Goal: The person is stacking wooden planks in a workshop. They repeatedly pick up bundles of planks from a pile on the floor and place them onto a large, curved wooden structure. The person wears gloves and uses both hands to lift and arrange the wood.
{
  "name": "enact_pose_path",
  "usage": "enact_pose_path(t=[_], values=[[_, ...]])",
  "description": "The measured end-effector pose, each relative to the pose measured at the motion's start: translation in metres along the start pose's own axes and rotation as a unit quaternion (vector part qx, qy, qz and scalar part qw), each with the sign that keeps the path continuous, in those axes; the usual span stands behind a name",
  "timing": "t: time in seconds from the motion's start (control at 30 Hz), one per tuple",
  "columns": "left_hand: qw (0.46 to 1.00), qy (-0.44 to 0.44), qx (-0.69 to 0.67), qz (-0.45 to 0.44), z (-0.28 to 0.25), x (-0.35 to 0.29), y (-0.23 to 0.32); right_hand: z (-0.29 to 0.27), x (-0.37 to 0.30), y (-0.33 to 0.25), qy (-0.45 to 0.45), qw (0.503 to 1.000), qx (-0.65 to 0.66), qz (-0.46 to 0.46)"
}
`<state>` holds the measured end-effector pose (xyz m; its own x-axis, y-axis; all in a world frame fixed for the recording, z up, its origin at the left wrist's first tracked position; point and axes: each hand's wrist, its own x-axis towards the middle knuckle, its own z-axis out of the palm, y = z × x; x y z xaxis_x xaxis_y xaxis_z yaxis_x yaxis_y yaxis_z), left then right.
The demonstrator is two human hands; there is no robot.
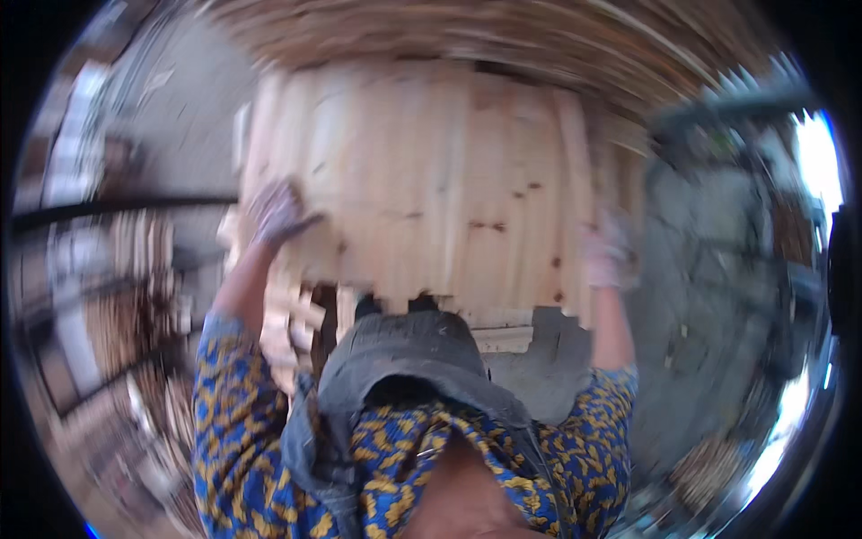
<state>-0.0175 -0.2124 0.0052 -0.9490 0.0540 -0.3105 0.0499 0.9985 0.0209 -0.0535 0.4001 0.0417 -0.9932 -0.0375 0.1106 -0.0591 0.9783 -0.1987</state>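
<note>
A row of pale wooden boards [404, 189] lies side by side in front of me, with dark knots and uneven near ends. My left hand [276, 211], in a whitish glove, grips the left side of the row, its thumb stretched over the top face. At the right side my right hand [609, 251], also gloved, holds the outermost board; motion smears its fingers. The boards span the width between my two hands. Whatever parts of the fingers reach below the boards are hidden.
Rough stacked timber [431, 31] runs along the far side, blurred. More stacked wood pieces [144, 242] stand at the left by a dark bar [135, 207]. Grey floor [709, 296] shows on the right, with a wood pile [709, 472] low at the right.
</note>
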Motion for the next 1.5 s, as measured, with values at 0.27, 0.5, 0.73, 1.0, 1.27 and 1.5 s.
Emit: enact_pose_path(t=[0.27, 0.5, 0.73, 1.0, 1.27, 1.5], values=[[0.96, -0.094, -0.134, -0.225, 0.016, -0.013, 0.0, 0.075, 0.055, 0.168, -0.126, 0.959, 0.192, 0.164], [0.956, -0.045, -0.176, -0.23, 0.011, -0.045, 0.012, 0.066, 0.051, 0.151, -0.165, 0.976, 0.038, 0.137], [0.941, 0.047, -0.253, -0.219, 0.003, -0.073, 0.017, 0.106, 0.05, 0.012, -0.222, 0.971, -0.077, -0.044], [0.846, 0.269, -0.457, -0.057, 0.091, -0.234, 0.063, 0.037, -0.198, -0.371, -0.244, 0.778, 0.11, -0.568], [0.415, -0.015, -0.679, -0.606, 0.254, -0.482, -0.039, 0.186, -0.288, -0.499, -0.637, 0.707, -0.041, -0.305], [0.19, 0.139, -0.677, -0.698, 0.452, -0.545, -0.099, 0.359, -0.34, -0.624, -0.704, 0.607, -0.022, -0.367]])
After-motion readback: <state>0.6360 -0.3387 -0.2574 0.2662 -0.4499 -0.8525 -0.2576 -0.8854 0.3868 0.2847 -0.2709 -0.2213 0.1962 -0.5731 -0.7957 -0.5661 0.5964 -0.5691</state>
